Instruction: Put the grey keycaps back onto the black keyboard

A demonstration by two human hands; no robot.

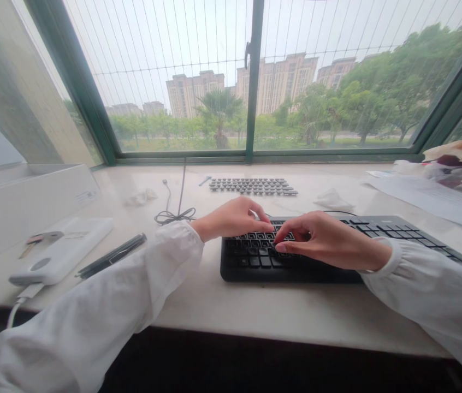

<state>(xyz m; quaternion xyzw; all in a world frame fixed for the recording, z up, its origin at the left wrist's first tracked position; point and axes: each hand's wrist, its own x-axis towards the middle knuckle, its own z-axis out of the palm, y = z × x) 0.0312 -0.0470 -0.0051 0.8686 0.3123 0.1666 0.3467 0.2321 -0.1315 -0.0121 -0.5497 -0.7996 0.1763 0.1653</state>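
A black keyboard lies on the pale stone counter, its front row of keys still capped. Toward its left, several keys show bare square sockets. My right hand is over the middle of that area, thumb and forefinger pinched low at the keys; a small dark bit shows at the tips, too small to name. Beside it, my left hand reaches across the keyboard's upper left, fingers bent and thumb stretched out, with nothing visible in it. Behind the keyboard, loose keycaps stand in neat rows.
A coiled cable and a small blue-grey tool lie behind my left hand. Further left are a black pen-like object, a white power bank, keys and a white box. Papers lie at right, below the window.
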